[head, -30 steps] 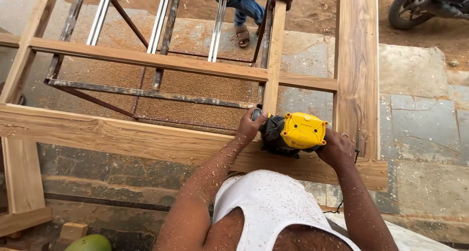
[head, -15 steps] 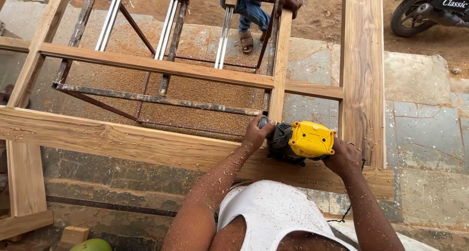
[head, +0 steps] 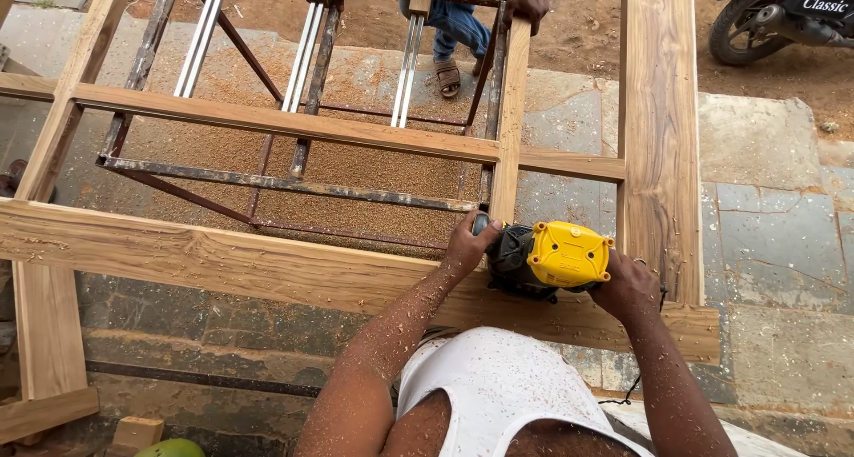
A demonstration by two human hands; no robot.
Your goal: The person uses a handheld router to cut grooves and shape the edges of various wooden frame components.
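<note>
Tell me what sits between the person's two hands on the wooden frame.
In the head view, a yellow and black power tool sits between the left hand and the right hand; both hands hold it against the wooden frame.

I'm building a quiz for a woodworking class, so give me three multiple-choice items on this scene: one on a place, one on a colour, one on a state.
1. Where does the power tool sit?
A. on the wooden frame's near rail
B. on the paving
C. on the metal stand

2. What colour is the tool's top housing?
A. red
B. yellow
C. green

3. How is the tool held?
A. left hand only
B. lying untouched
C. both hands on it

Answers:
1 A, it rests on the rail by the upright joint.
2 B, the cap is yellow over a black body.
3 C, the left hand and the right hand flank it.
</note>
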